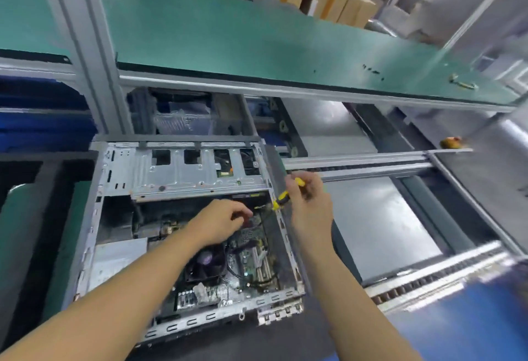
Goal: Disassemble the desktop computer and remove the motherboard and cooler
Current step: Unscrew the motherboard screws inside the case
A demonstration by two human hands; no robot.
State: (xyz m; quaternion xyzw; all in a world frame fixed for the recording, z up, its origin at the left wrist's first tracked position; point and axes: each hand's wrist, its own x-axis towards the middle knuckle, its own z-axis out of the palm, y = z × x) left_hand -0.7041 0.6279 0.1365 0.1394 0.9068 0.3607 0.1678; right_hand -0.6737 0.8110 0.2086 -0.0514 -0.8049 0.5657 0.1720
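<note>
Two-handed job | right hand (310,206) grips screwdriver (281,199) | left hand (225,223) curled over motherboard (253,262), hold unclear | motherboard likely stiff, fragile: take edges | cooler (204,260) likely heavier: grip its frame

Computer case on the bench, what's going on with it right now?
A person is working inside the open desktop case. The right hand grips a yellow-and-black screwdriver, angled down into the case's far right corner. The left hand reaches in beside its tip, fingers curled; whether it holds anything is unclear. The motherboard and cooler fan sit in the case, not yet removed.
</note>
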